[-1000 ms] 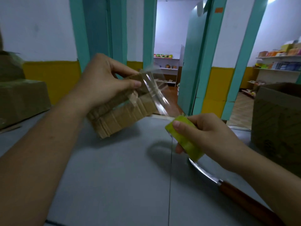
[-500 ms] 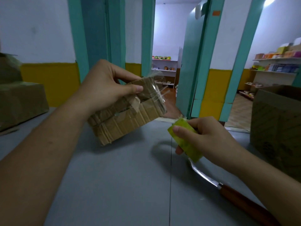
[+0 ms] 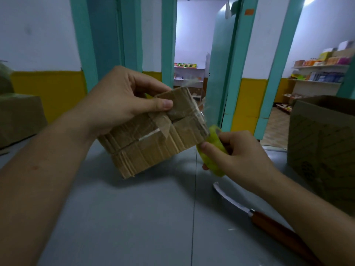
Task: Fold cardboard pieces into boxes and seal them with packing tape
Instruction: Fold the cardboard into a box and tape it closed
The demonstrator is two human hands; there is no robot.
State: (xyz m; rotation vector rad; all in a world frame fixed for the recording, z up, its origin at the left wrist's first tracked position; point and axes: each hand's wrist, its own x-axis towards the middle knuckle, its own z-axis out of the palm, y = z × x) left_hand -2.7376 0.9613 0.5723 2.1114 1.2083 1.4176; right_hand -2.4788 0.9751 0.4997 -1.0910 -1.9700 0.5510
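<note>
My left hand (image 3: pixel 123 98) grips a small brown cardboard box (image 3: pixel 153 139) from above and holds it tilted over the grey table (image 3: pixel 134 217), thumb pressed on its top flap. Clear tape crosses the box's closed flaps. My right hand (image 3: pixel 240 156) holds a yellow-green tape roll (image 3: pixel 213 148) against the box's right edge. A short strip of clear tape runs from the roll onto the box's right corner.
A knife (image 3: pixel 269 221) with a wooden handle lies on the table under my right forearm. A large open cardboard box (image 3: pixel 322 143) stands at the right. More brown boxes (image 3: pixel 19 116) sit at the far left. Doorways with teal frames lie ahead.
The tape roll has moved up and left to the box's right edge, so the stretched tape strip has become short. The box has tilted and its taped flaps face me more.
</note>
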